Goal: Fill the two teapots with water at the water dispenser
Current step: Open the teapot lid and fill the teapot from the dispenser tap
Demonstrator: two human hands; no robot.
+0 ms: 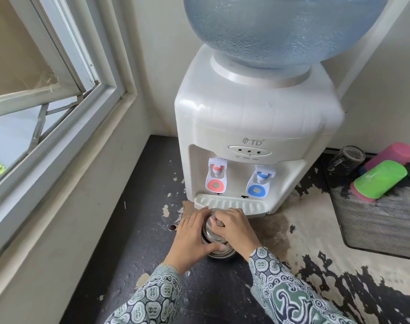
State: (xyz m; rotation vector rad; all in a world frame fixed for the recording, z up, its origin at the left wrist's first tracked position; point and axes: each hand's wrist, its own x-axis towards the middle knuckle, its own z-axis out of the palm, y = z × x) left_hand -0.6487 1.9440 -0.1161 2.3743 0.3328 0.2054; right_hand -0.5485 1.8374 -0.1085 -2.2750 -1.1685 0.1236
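A steel teapot [219, 250] stands on the dark counter just in front of the dispenser's drip tray [232, 204]. My left hand [193, 239] wraps around the pot's left side, thumb across the front. My right hand [234, 226] pinches the knob of the teapot's lid [212, 231] from above. The pot's spout [172, 227] pokes out to the left of my left hand. The white water dispenser [253, 127] has a red tap [217, 176] on the left and a blue tap [260, 182] on the right. Only one teapot is in view.
A blue water bottle [286, 26] sits on top of the dispenser. On the right lies a black mesh tray [386, 230] with a glass mug [346, 160], a pink cup [391, 155] and a green cup [381, 178]. A window frame [66, 127] runs along the left wall.
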